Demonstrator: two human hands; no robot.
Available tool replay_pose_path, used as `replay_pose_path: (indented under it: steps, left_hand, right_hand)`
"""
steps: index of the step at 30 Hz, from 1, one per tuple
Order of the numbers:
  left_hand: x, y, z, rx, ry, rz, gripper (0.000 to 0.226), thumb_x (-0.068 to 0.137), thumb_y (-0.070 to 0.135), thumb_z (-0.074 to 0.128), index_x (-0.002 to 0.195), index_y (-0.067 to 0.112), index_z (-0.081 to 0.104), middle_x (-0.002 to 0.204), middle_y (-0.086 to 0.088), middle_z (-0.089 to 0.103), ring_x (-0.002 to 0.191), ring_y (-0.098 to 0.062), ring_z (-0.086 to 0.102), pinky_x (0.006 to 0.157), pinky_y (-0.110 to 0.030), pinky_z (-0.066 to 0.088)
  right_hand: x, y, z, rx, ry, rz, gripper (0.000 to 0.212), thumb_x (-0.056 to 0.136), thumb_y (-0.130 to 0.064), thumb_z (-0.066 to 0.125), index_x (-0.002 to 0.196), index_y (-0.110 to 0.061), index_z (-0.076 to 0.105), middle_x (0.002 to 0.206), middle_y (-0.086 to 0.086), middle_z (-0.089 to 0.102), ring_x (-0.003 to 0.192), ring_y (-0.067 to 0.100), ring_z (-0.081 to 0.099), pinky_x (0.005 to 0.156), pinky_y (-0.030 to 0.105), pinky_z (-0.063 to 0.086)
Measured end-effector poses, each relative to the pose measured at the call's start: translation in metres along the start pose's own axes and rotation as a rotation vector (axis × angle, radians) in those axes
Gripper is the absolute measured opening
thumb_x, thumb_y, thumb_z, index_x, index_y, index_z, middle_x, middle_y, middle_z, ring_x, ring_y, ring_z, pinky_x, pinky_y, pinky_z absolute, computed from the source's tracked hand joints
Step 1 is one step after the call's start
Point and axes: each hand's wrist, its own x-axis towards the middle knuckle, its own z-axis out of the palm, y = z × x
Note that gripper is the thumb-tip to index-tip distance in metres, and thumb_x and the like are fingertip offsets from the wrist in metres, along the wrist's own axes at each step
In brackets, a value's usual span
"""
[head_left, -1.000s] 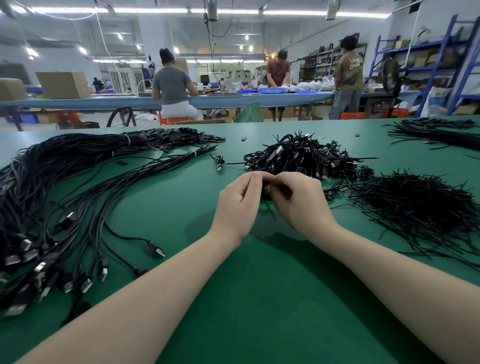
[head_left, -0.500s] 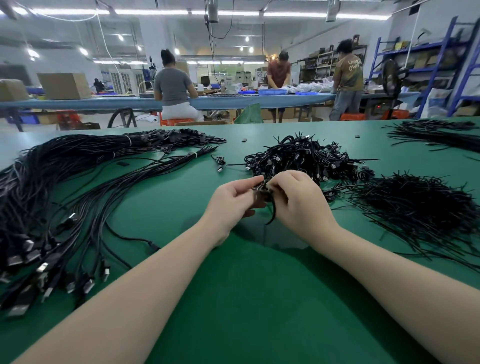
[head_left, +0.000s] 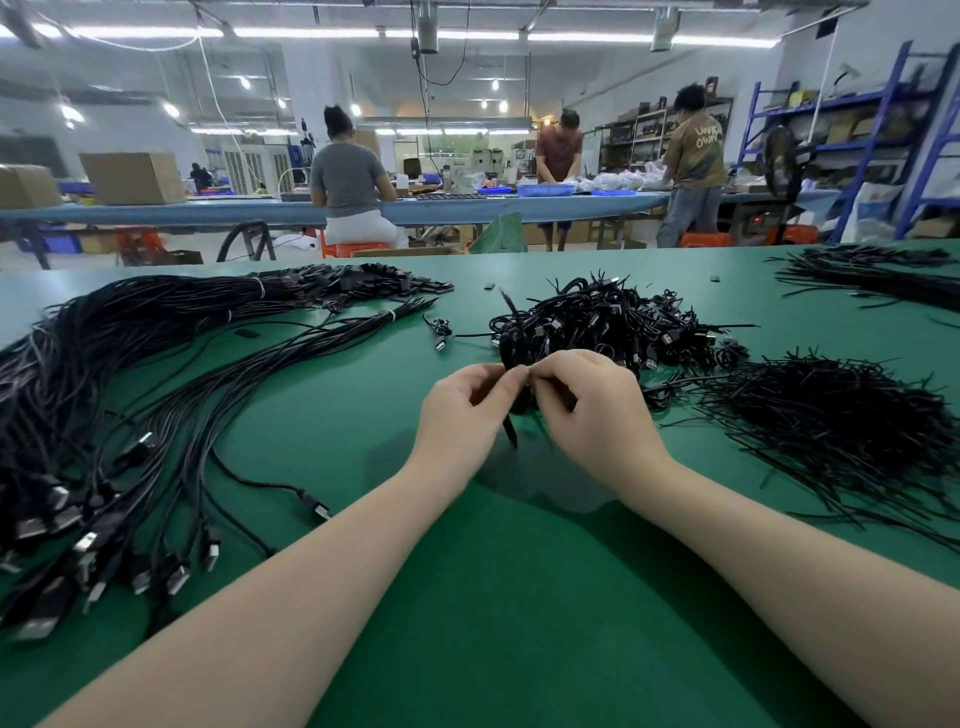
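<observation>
My left hand (head_left: 465, 410) and my right hand (head_left: 587, 410) meet above the green table (head_left: 519, 597), fingertips together. Between them they pinch a coiled black cable (head_left: 514, 345), whose coil rises behind the fingers. A thin black tie end (head_left: 510, 431) hangs down below the fingers. Right behind the hands lies a heap of coiled black cables (head_left: 613, 322). To the right is a pile of loose black ties (head_left: 831, 415). Long uncoiled black USB cables (head_left: 104, 415) spread over the left of the table.
A single cable with a plug (head_left: 311, 501) lies near my left forearm. More black ties (head_left: 872, 275) sit at the far right edge. Beyond the table, three people work at a long blue bench (head_left: 260, 210), with blue shelving (head_left: 883, 130) on the right.
The hands lifted slightly off the table with the bundle. The coil now stands up behind the fingers and the tie end hangs below them.
</observation>
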Motion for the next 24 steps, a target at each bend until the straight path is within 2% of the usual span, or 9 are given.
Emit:
replay_pose_path:
  steps: [2,4,7,9,12,16,18,22,24]
  left_hand:
    - [0.0,0.0,0.0,-0.039,0.021,-0.068,0.023,0.089,0.036,0.064,0.107,0.03,0.051,0.076,-0.006,0.072,0.067,-0.016,0.066,0.069,-0.032,0.052]
    - [0.001,0.001,-0.002,-0.128,-0.019,-0.157,0.032,0.091,0.029,0.063,0.113,0.03,0.041,0.065,-0.002,0.069,0.052,-0.014,0.059,0.052,-0.027,0.045]
    - [0.002,0.005,-0.004,-0.287,-0.096,-0.208,0.013,0.094,0.014,0.055,0.099,0.025,0.052,0.058,-0.002,0.062,0.046,-0.015,0.052,0.041,-0.019,0.036]
    - [0.004,0.006,-0.005,-0.312,-0.109,-0.236,0.017,0.095,0.01,0.046,0.093,0.021,0.059,0.062,-0.004,0.063,0.047,-0.016,0.057,0.041,-0.017,0.037]
    - [0.004,0.005,-0.004,-0.274,-0.153,-0.262,0.034,0.092,0.004,0.037,0.1,0.022,0.065,0.076,-0.004,0.07,0.062,-0.013,0.064,0.047,-0.014,0.043]
    - [0.002,-0.001,-0.003,-0.219,-0.21,-0.145,0.044,0.087,-0.012,0.049,0.107,0.024,0.064,0.081,0.004,0.072,0.075,-0.009,0.064,0.064,-0.016,0.05]
    - [0.001,-0.004,-0.003,-0.21,-0.23,-0.109,0.045,0.084,-0.012,0.06,0.107,0.026,0.064,0.082,0.007,0.073,0.077,-0.006,0.065,0.071,-0.016,0.051]
    - [0.002,-0.007,-0.003,-0.196,-0.118,-0.061,0.029,0.084,-0.002,0.068,0.091,0.026,0.073,0.083,0.006,0.073,0.081,-0.005,0.065,0.073,-0.011,0.048]
    - [0.004,-0.007,-0.002,-0.178,-0.028,-0.062,0.011,0.085,0.012,0.071,0.078,0.019,0.073,0.07,0.011,0.069,0.068,-0.001,0.06,0.067,-0.011,0.044]
  right_hand:
    - [-0.001,0.0,-0.001,-0.053,-0.028,-0.073,0.005,0.084,0.001,0.064,0.083,0.0,0.068,0.077,0.01,0.066,0.074,0.033,0.061,0.066,0.038,0.052]
    - [-0.002,-0.001,-0.001,-0.121,-0.048,-0.138,0.007,0.083,0.001,0.063,0.079,0.0,0.067,0.073,0.011,0.064,0.071,0.033,0.06,0.063,0.038,0.052]
    - [0.0,-0.002,0.002,-0.217,-0.057,-0.238,0.012,0.083,-0.002,0.058,0.078,-0.002,0.068,0.072,0.01,0.063,0.067,0.032,0.06,0.06,0.037,0.052]
    - [-0.001,0.0,0.003,-0.214,-0.055,-0.21,0.008,0.08,-0.002,0.061,0.08,-0.004,0.069,0.074,0.009,0.065,0.069,0.031,0.062,0.061,0.035,0.052]
    - [-0.003,0.007,0.003,-0.113,-0.057,-0.034,0.005,0.084,-0.002,0.065,0.086,-0.004,0.069,0.081,0.01,0.068,0.079,0.033,0.062,0.067,0.037,0.053]
    - [-0.003,0.012,0.004,-0.055,-0.042,0.051,0.005,0.085,-0.003,0.064,0.087,-0.005,0.068,0.083,0.006,0.069,0.081,0.03,0.061,0.072,0.03,0.046]
    - [-0.002,0.012,0.003,-0.046,-0.041,0.061,0.005,0.086,-0.003,0.064,0.086,-0.005,0.068,0.082,0.006,0.068,0.08,0.029,0.06,0.07,0.031,0.046]
    - [-0.003,0.008,0.003,-0.041,-0.067,0.041,0.006,0.082,0.003,0.065,0.085,-0.002,0.067,0.084,0.01,0.067,0.082,0.032,0.06,0.07,0.036,0.049]
    - [-0.003,0.005,0.003,-0.067,-0.051,-0.009,0.004,0.08,0.005,0.065,0.08,0.001,0.065,0.078,0.013,0.064,0.077,0.034,0.059,0.067,0.039,0.05]
